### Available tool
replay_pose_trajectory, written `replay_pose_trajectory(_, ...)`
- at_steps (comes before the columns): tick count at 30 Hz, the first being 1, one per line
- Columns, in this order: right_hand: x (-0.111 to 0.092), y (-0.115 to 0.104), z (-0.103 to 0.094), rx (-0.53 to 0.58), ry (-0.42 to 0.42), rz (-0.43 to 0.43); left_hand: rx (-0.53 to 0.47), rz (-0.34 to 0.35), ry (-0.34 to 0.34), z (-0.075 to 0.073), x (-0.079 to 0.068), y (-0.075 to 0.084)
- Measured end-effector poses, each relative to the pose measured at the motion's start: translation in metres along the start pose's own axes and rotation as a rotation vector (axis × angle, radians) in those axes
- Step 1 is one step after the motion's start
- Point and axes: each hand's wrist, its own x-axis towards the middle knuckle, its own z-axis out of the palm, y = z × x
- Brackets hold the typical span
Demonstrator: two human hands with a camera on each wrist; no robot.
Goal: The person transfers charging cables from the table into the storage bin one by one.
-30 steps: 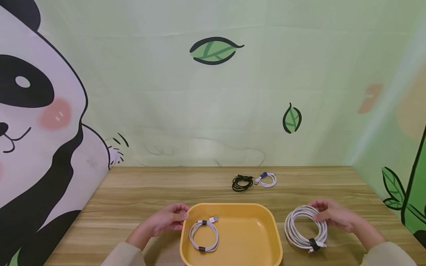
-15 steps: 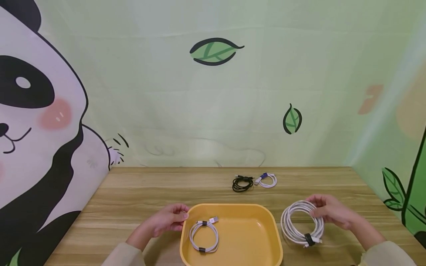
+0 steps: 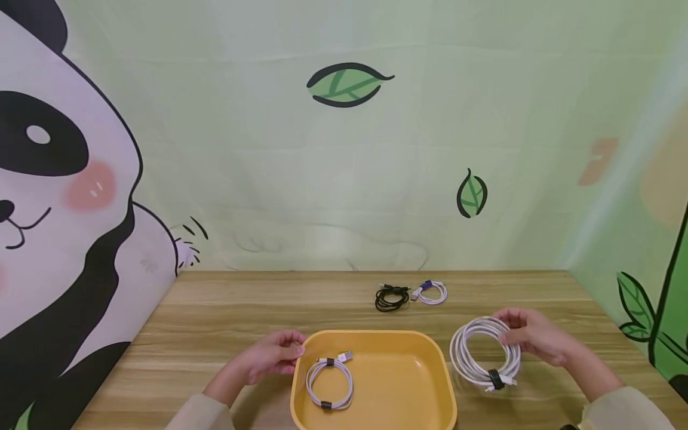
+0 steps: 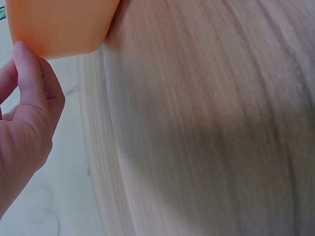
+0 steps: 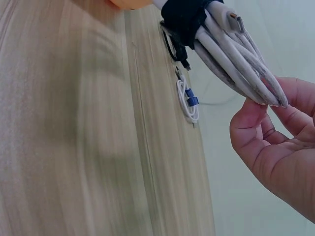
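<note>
My left hand pinches the far left corner of a yellow plastic tray; the left wrist view has the thumb against the tray's outer wall. Inside the tray, on the left, lies a coiled white USB cable with two black ties. To the tray's right, my right hand holds a thick coil of white cable by its upper right side, thumb in front. A black strap binds this coil near its plugs. In the right wrist view the coil hangs from thumb and fingers, above the table.
Toward the back of the wooden table lie a coiled black cable and a small white cable with a blue tie, side by side. Behind the table's far edge hangs a green backdrop with a printed panda and leaves.
My right hand has carried the thick white coil up and slightly left, closer to the tray. The left hand and the tray have stayed in place.
</note>
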Motion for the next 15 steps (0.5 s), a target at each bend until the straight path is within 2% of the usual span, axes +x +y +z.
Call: replay_pose_trajectory(15, 0.0056, -0.0074, 0.0074, 0.021, 0.023, 0.002, -0.012, 0.007, 0.003, 0.0003, -0.0009, -0.0019)
